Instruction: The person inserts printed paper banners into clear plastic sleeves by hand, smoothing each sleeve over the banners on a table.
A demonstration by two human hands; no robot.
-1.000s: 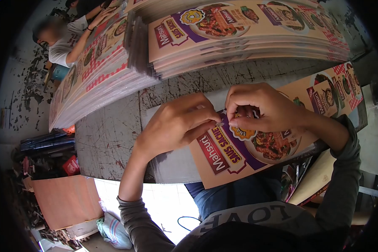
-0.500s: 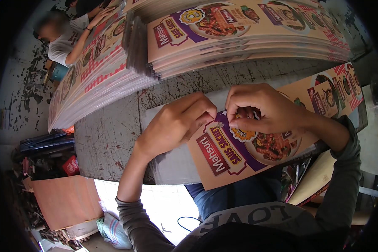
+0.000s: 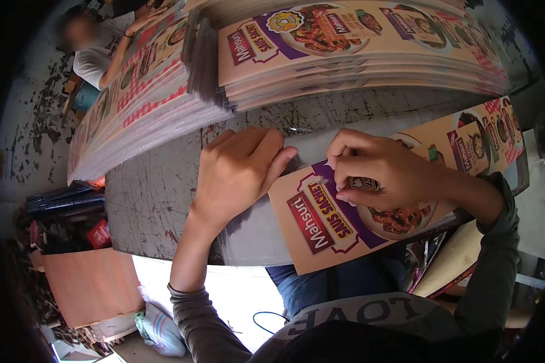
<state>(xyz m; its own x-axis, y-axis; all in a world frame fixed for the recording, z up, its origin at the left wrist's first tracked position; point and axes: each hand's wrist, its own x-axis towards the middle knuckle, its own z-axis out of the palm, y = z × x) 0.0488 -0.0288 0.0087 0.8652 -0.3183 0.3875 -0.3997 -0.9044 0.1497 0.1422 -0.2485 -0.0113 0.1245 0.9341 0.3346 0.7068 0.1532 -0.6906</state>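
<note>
A long printed sheet (image 3: 312,257) with a "Mahsuri Saus Sachet" label lies aslant across a grey board at the table's near edge. My right hand (image 3: 387,172) is over its middle, fingers curled and thumb close to the forefinger; whatever is in that pinch is hidden. A small whitish patch (image 3: 322,179) shows on the purple band by those fingertips. Off the sheet's left corner is my left hand (image 3: 236,172), its fingers bent downward and its thumb sticking out apart from them. A tiny shiny scrap (image 3: 293,128) appears just beyond that hand.
Tall stacks of similar printed sheets stand behind, one stack (image 3: 357,66) across the back and another stack (image 3: 145,115) at the left. A co-worker's arm (image 3: 118,57) rests on the left stack. Below the table's left edge are a brown board (image 3: 91,284) and a striped sack (image 3: 160,330).
My left hand has drawn away leftward from the sheet's corner, its thumb now apart from the fingers. My right hand has shifted slightly down. The shiny scrap has appeared beyond my left hand.
</note>
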